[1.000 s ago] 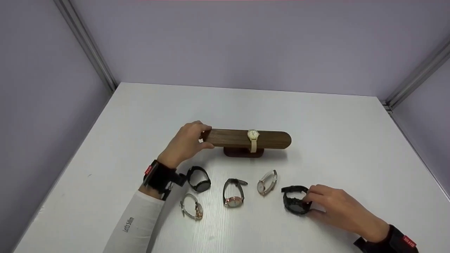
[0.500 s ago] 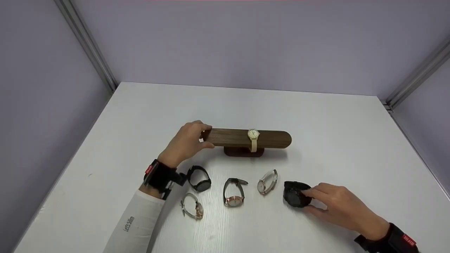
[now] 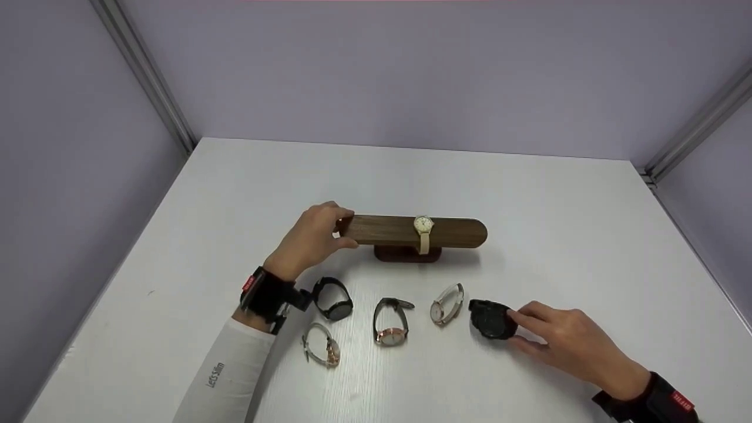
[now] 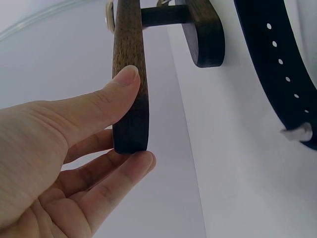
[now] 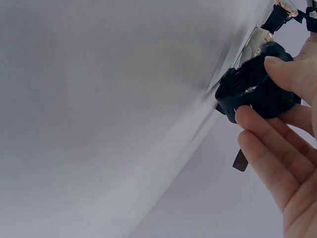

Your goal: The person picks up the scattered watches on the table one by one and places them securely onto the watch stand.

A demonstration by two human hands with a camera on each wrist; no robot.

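Pinching the black watch (image 3: 492, 319) between thumb and fingertips, your right hand (image 3: 564, 346) has it at the right end of the row of loose watches on the white table (image 3: 529, 211). The right wrist view shows the thumb (image 5: 290, 69) on one side of the bulky case and a fingertip (image 5: 247, 116) on the other, with the strap bunched up between; whether the watch has left the table is hard to tell from any view.

Your left hand (image 3: 308, 241) grips the left end of the wooden bar (image 3: 411, 231) of the watch stand, thumb (image 4: 106, 101) on one face and the curled fingers (image 4: 126, 171) under the tip. A cream-strapped watch (image 3: 423, 230) hangs around the middle of the bar, above the dark base (image 3: 407, 254).

Just beside the black watch lies the pale-strapped watch (image 3: 446, 304), very near your fingertips. Further left are the rose-gold-faced watch (image 3: 390, 322), the grey-strapped watch (image 3: 322, 345) and the dark round watch (image 3: 333, 298), the last close to your left wrist.

Watch for three things, by my reading. Your pinch sits on the case alone, so the loose strap could swing and the watch could twist out. Its neighbour is close enough that a drag sideways would knock it. And the bar rests on one small base, so leaning on the end you hold could tip the stand and slide the cream-strapped watch along it.
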